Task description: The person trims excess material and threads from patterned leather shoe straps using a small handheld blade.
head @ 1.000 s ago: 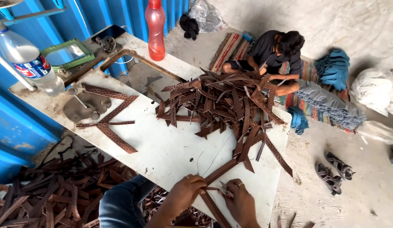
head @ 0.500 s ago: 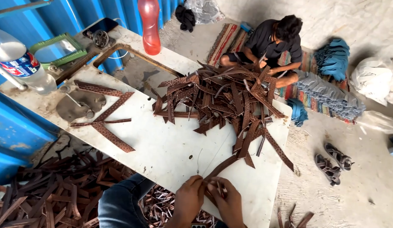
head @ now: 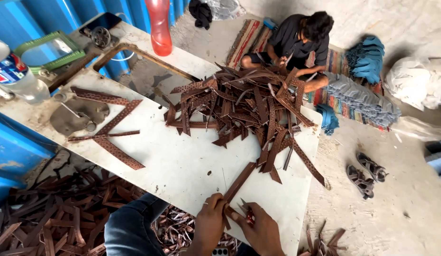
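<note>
My left hand [head: 210, 219] grips the near end of a long brown leather strip [head: 239, 181] that lies on the white table [head: 182, 166] and points toward the pile. Close beside it, my right hand [head: 260, 230] holds a small red-handled cutting tool [head: 248, 213] at that same end of the strip. A big heap of brown perforated leather strips [head: 244, 109] covers the far middle of the table. A few separate strips [head: 109, 128] lie to the left.
A person in black [head: 298, 40] sits on a striped mat beyond the table. A red bottle [head: 159, 26] and a clear bottle [head: 16, 76] stand on the left bench. Strip offcuts [head: 50, 218] litter the floor at left; sandals [head: 365, 173] lie at right.
Both hands have come together at the strip's near end and the right hand's tool is now at the strip. The view has shifted slightly.
</note>
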